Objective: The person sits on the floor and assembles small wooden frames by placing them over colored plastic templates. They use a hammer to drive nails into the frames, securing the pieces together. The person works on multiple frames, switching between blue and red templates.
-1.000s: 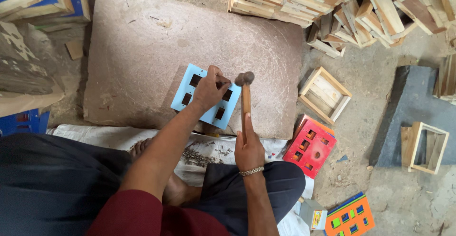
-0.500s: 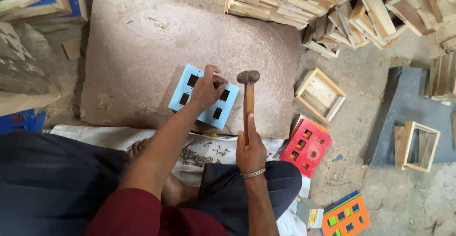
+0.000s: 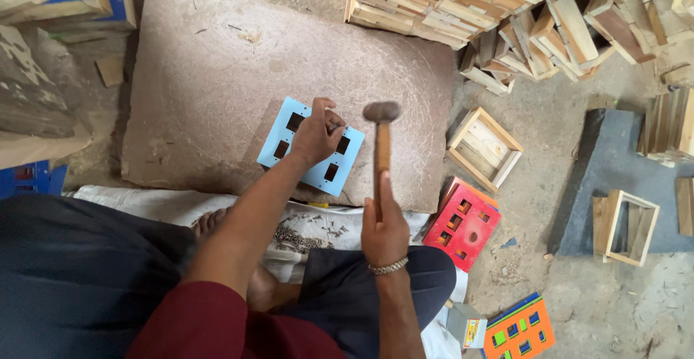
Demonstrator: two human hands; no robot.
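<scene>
A light blue panel (image 3: 289,117) with several square cut-outs lies on a flat stone slab (image 3: 217,62). My left hand (image 3: 316,133) rests on the panel's right part, fingers pinched together near its upper edge; what they pinch is too small to see. My right hand (image 3: 383,232) grips the wooden handle of a hammer (image 3: 381,142). The hammer's head is raised just right of my left hand, above the slab.
Small nails (image 3: 300,237) lie in a heap on a white cloth over my lap. A red panel (image 3: 463,225) and an orange panel (image 3: 520,330) lie on the floor at right. Open wooden box frames (image 3: 483,148) and stacked wood (image 3: 463,5) crowd the far right.
The hammer head has lifted and swung slightly right, away from the panel. My left hand has stayed on the blue panel.
</scene>
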